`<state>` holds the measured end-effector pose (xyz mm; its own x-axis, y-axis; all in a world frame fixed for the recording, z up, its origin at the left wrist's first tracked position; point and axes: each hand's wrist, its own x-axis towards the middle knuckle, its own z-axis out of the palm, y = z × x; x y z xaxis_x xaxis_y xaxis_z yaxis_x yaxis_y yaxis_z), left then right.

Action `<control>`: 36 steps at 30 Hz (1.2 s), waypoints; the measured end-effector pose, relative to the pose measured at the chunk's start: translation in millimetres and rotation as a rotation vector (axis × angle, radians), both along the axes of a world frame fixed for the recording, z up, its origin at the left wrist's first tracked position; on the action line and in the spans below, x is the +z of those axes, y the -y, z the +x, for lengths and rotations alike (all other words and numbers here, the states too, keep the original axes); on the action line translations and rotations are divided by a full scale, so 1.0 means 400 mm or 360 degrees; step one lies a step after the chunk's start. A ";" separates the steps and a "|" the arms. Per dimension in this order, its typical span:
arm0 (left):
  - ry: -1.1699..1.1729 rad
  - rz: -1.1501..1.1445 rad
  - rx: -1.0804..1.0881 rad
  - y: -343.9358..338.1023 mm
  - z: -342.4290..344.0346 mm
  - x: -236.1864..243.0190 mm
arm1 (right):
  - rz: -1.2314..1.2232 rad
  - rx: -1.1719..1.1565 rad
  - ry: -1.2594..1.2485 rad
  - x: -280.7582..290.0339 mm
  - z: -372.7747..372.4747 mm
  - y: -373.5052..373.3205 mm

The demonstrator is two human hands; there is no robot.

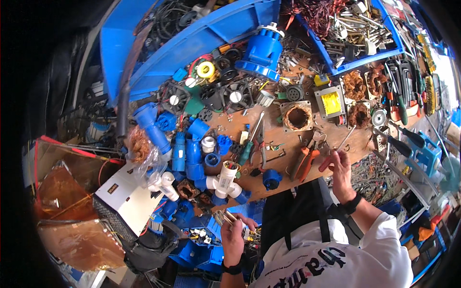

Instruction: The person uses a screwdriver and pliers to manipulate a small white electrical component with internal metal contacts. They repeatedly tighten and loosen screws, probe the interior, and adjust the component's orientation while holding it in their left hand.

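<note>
My right hand [342, 178] is closed on a red-handled screwdriver [326, 164], its metal shaft slanting up over the table's front edge. Low at the front, my left hand [233, 239] pinches a small brass-coloured metal piece [229, 218]; its exact kind is too small to make out. Orange-handled pliers [304, 164] lie left of my right hand. A white branched pipe fitting [224, 179] with blue ends stands just above my left hand. Between the two lies a round blue plastic part [272, 179] at the table's edge.
Rusty square motor frames [297, 116] and a yellow-wound coil [331, 102] sit farther back. A blue housing [261, 52] stands before blue bins [211, 31]. Blue pipe pieces [194, 158] crowd the left beside a white metal box [126, 196]. Hand tools [401, 96] lie right.
</note>
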<state>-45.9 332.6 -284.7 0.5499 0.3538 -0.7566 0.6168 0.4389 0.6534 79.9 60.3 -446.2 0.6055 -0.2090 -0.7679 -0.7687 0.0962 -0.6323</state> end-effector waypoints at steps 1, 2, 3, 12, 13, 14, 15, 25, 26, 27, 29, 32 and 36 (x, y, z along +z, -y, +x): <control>0.0071 -0.0113 0.0108 0.003 0.013 0.012 | 0.0147 0.0020 0.0166 0.039 0.003 -0.004; 0.0100 -0.0229 0.0261 0.006 0.026 0.020 | 0.0075 0.0005 0.0186 0.105 0.017 -0.029; 0.0139 -0.0338 0.0412 0.007 0.043 0.027 | 0.0196 0.0020 0.0220 0.149 0.013 -0.033; 0.0417 -0.0987 0.0804 0.091 0.186 0.278 | 0.0989 0.0993 0.0150 0.711 -0.057 -0.002; 0.0428 -0.1039 0.0846 0.111 0.197 0.315 | 0.0914 0.1225 0.0249 0.755 -0.059 0.015; 0.0445 -0.1093 0.0891 0.135 0.208 0.353 | 0.0826 0.1460 0.0350 0.799 -0.054 0.034; 0.0588 -0.1076 0.0803 0.156 0.212 0.378 | 0.0697 0.1655 0.0464 0.849 -0.039 0.045; 0.1039 -0.0785 0.0446 0.374 0.217 0.673 | 0.0520 0.1725 0.0939 1.109 -0.079 0.179; 0.1088 -0.0728 0.0424 0.389 0.212 0.686 | 0.0514 0.1728 0.0978 1.117 -0.085 0.194; 0.1131 -0.0680 0.0377 0.400 0.204 0.696 | 0.0508 0.1731 0.1017 1.125 -0.091 0.208; 0.1192 -0.0614 0.0325 0.426 0.190 0.716 | 0.0536 0.1723 0.1009 1.143 -0.106 0.233; 0.1248 -0.0523 0.0288 0.460 0.172 0.737 | 0.0542 0.1685 0.1023 1.160 -0.132 0.265; 0.1314 -0.0512 0.0244 0.491 0.155 0.747 | 0.0532 0.1635 0.1157 1.167 -0.163 0.300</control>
